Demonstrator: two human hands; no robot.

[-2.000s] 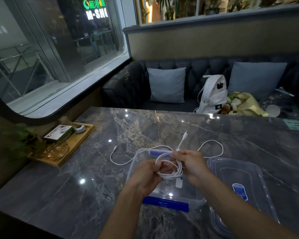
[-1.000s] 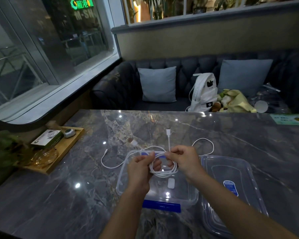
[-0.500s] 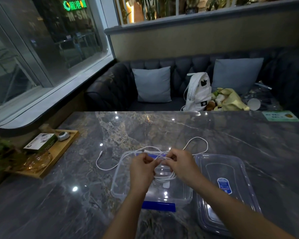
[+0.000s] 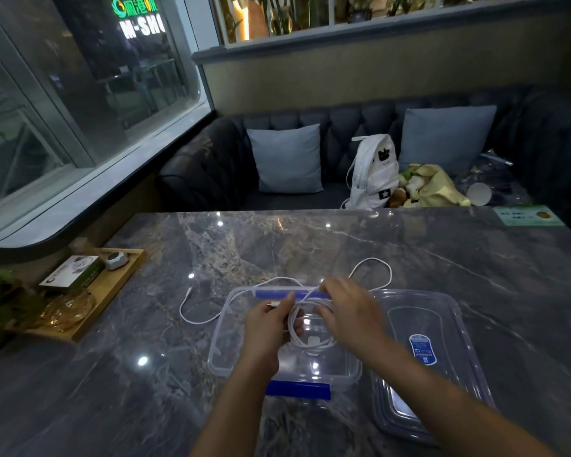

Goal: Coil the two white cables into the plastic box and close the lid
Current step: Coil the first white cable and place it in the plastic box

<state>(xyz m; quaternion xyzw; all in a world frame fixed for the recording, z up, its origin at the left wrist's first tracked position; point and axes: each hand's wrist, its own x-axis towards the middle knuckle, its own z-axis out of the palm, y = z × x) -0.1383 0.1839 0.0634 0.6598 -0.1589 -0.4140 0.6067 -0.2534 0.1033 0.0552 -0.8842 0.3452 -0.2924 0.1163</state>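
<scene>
The plastic box (image 4: 218, 341) sits on the table (image 4: 310, 245) before the person, the lid (image 4: 442, 311) just right of it, and the coiled cable (image 4: 297, 328) hangs over the box in the left hand (image 4: 266, 328), the right hand (image 4: 346, 308) against it. The loose cable (image 4: 192, 319) trails left from the box onto the table; a tray (image 4: 112, 285) lies at the table's left edge, a sofa (image 4: 211, 166) behind.

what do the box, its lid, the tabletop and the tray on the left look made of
Box: clear plastic, glossy; the table shows through its walls.
Lid: the same clear plastic, by its look.
Tabletop: polished grey veined stone, or a stone-look slab; it mirrors the lights.
Tray: light wood, matt, possibly bamboo.
</scene>
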